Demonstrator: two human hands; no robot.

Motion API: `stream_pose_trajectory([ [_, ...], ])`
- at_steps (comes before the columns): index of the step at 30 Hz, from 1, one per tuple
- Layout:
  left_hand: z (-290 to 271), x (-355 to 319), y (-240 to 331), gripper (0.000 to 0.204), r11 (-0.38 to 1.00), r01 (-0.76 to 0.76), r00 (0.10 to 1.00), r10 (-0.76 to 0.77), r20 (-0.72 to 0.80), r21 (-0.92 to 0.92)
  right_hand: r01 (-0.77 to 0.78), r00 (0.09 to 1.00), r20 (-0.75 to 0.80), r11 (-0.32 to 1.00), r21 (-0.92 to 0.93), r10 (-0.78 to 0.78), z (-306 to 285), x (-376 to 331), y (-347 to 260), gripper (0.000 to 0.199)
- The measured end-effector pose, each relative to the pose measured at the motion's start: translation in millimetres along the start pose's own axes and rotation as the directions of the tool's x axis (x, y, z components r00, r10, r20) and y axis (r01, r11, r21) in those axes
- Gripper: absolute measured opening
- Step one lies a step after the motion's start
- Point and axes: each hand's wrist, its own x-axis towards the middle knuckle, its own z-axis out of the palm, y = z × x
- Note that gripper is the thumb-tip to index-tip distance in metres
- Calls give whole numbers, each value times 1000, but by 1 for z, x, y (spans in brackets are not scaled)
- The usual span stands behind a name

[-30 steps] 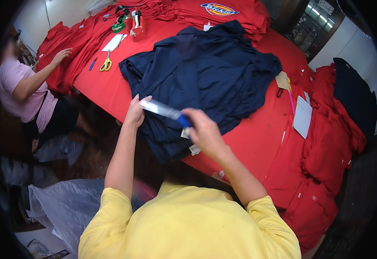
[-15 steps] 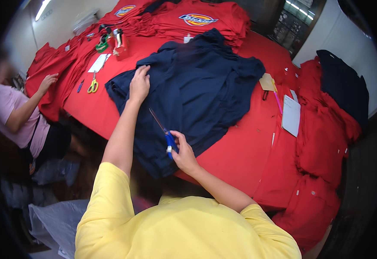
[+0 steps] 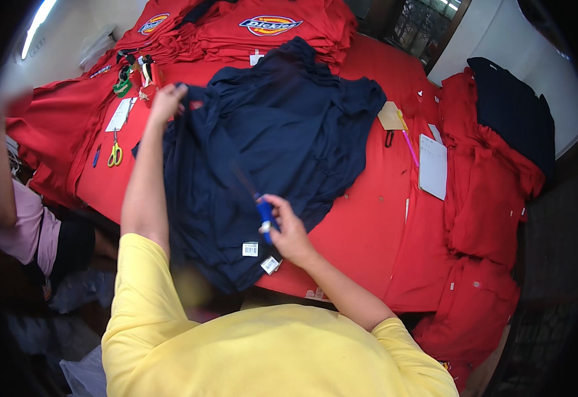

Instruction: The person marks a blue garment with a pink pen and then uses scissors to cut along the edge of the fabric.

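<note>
A pile of navy shirts (image 3: 269, 132) lies spread over the red-covered table. At its far left side, my left hand (image 3: 168, 103) is closed on a shirt's edge and holds the cloth up off the pile. My right hand (image 3: 289, 230) grips blue-handled scissors (image 3: 265, 215) above the near part of the navy cloth, their blades smeared by motion and pointing away from me. Close to that hand, a white barcode label (image 3: 250, 249) and a second label (image 3: 271, 265) show on the near edge of the shirts.
Yellow-handled scissors (image 3: 115, 155), a pen (image 3: 97, 156) and a white card (image 3: 118, 115) lie at left, below a tape dispenser (image 3: 146, 78). Red shirts (image 3: 275, 33) are heaped at the back and right. A notepad (image 3: 432, 167) lies at right. A co-worker (image 3: 21, 215) is at left.
My left hand has gone from lying on the shirts to gripping an edge, farther left and up. Two labels have come into sight. The co-worker's arm has risen.
</note>
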Motion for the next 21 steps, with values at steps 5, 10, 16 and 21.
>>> stream_pose_trajectory([
  [5,-10,25,64,53,974,-205,966,218,142,-99,116,875,-404,926,-360,-267,-48,57,-6,60],
  [10,47,-20,43,78,682,-479,877,402,264,552,74,929,-273,846,-528,-251,-94,83,29,55],
  [16,46,-200,68,54,687,-340,908,63,413,643,-334,940,-16,930,154,341,-155,-38,-6,52],
  [21,53,-310,32,43,757,-317,825,-77,559,572,-796,584,290,605,21,759,-221,-203,-55,45],
])
